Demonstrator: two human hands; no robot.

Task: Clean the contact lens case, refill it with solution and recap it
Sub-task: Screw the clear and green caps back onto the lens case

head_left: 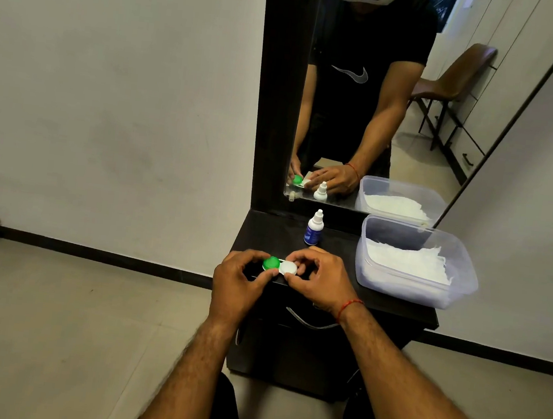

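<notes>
**Contact lens case (279, 267) gripped at both ends**

Case, both caps on, is just in front of the solution bottle (314, 228). Left hand (237, 280) pinches the green cap (271, 264); right hand (320, 279) pinches the white cap (288, 268), fingers curled. Tissue tub (404, 287) stands right of the bottle.

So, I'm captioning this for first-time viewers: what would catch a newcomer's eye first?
The green-and-white contact lens case, pinched between the left hand and right hand at the front edge of the dark dresser. Behind it stands a small solution bottle; to its right sits a clear tub of white tissues, under the mirror.
</notes>
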